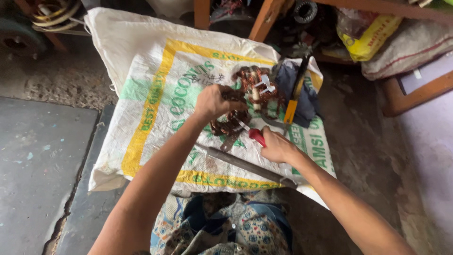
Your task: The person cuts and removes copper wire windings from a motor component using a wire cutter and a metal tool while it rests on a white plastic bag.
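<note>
On a white printed sack (155,94) spread over the floor, left hand (213,101) closed in a grip around tangled copper wire coils (245,101), right hand (277,147) closed on a red-handled tool (257,137) just beside them. Below both hands, a long grey metal bar (245,165) lying slantwise across the sack. Beyond the coils, a dark blue cloth (302,94) under a yellow-and-black tool (293,101). Farther off, at upper right, a yellow bag (373,40).

A repair workshop floor: copper motor windings (250,99), a metal file (250,166) and stacked coils (54,12) on bare concrete.
</note>
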